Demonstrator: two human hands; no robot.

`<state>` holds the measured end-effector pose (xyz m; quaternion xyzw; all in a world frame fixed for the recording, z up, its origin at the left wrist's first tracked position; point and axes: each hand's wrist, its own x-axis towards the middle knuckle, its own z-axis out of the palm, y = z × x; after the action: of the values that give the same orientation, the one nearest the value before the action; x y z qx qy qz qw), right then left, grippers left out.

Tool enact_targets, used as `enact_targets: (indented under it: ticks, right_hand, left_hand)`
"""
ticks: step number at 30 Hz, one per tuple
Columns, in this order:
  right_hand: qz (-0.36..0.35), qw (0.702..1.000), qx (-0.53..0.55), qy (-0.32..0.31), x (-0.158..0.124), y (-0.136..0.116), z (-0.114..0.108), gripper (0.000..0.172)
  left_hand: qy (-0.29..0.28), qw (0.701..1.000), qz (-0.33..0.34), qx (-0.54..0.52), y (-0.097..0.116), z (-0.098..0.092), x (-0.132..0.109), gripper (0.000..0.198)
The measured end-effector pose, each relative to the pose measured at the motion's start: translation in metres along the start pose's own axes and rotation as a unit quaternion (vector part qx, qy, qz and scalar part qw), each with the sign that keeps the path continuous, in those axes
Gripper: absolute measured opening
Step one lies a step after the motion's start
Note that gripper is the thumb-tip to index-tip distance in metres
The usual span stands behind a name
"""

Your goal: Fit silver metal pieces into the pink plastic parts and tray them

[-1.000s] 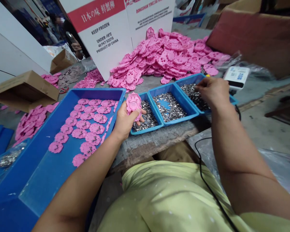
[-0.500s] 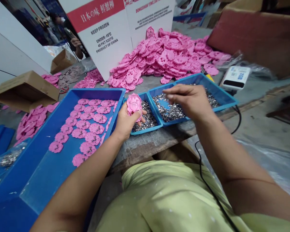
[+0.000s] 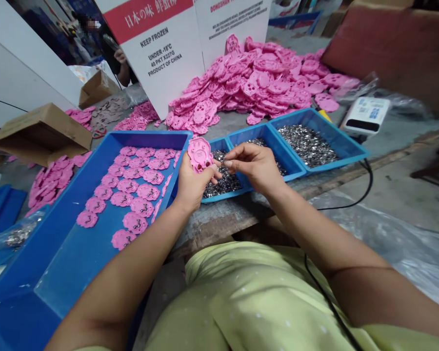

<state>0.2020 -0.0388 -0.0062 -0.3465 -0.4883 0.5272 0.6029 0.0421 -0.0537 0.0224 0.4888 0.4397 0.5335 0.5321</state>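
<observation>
My left hand point(image 3: 193, 187) is closed on a pink plastic piece point(image 3: 200, 153) shaped like a cartoon figure, with dark holes near its lower end. Just to the right, my right hand point(image 3: 254, 165) is pinched, fingertips close to that piece; whatever sits between them is too small to make out. Under and beside the hands are blue bins of small shiny metal parts point(image 3: 307, 145). To the left, a large blue tray point(image 3: 58, 273) holds rows of similar pink pieces point(image 3: 133, 173), several with small metal bits in them.
Behind the bins rises a heap of pink pieces point(image 3: 256, 78) against a white carton point(image 3: 164, 58). An open cardboard box point(image 3: 44, 131) lies at left. A white device point(image 3: 366, 117) stands right of the bins. A black cable point(image 3: 368, 180) hangs there. Another person point(image 3: 111, 53) is at far left.
My right hand has moved left and down from over the middle bin to beside the pink piece. The left hand keeps its hold, and the piece is tilted a little differently.
</observation>
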Motion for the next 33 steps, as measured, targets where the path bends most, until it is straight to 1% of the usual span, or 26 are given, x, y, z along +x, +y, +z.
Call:
enact_targets:
  ticks: [3, 7, 9, 11, 15, 17, 21, 25, 29, 31, 33]
  right_hand:
    - [-0.023, 0.999, 0.039, 0.003, -0.001, 0.005, 0.002, 0.029]
    - [0.003, 0.998, 0.059, -0.009, -0.002, 0.015, 0.009, 0.027]
    - [0.006, 0.999, 0.053, -0.013, -0.002, 0.018, 0.013, 0.028]
    - [-0.007, 0.999, 0.032, -0.009, -0.003, 0.02, 0.017, 0.027]
    - [-0.035, 0.999, -0.003, -0.019, -0.005, 0.019, 0.02, 0.023]
    - [-0.042, 0.999, -0.004, -0.025, -0.006, 0.019, 0.02, 0.025]
    - [-0.022, 1.0, 0.018, -0.006, -0.006, 0.016, 0.021, 0.034]
    - [-0.005, 0.999, 0.04, -0.012, -0.004, 0.009, 0.021, 0.037]
    - [0.0, 1.0, 0.01, -0.027, 0.0, 0.003, 0.016, 0.041]
    - [-0.003, 0.999, -0.015, -0.034, 0.001, 0.003, 0.014, 0.042]
    - [-0.015, 0.999, -0.038, -0.028, 0.001, 0.004, 0.011, 0.041]
  left_hand:
    - [-0.017, 0.999, -0.024, -0.021, 0.001, 0.0, 0.0, 0.052]
    - [-0.045, 0.996, -0.05, -0.056, 0.001, -0.002, 0.001, 0.058]
    - [-0.037, 0.995, -0.06, -0.066, 0.0, -0.004, 0.002, 0.058]
    - [-0.021, 0.995, -0.065, -0.069, 0.001, -0.005, 0.003, 0.057]
    - [0.006, 0.996, -0.054, -0.064, 0.002, -0.005, 0.003, 0.056]
    - [0.017, 0.997, -0.043, -0.058, 0.002, -0.004, 0.003, 0.057]
    - [0.028, 0.999, -0.013, -0.035, 0.001, -0.004, 0.004, 0.06]
    - [0.033, 0.999, 0.007, 0.0, 0.0, -0.004, 0.003, 0.06]
    - [0.027, 0.999, 0.015, 0.023, 0.0, -0.003, 0.001, 0.062]
    - [0.014, 0.999, 0.018, 0.024, 0.0, -0.002, 0.0, 0.06]
    - [-0.008, 1.0, 0.013, 0.004, 0.001, -0.002, 0.0, 0.055]
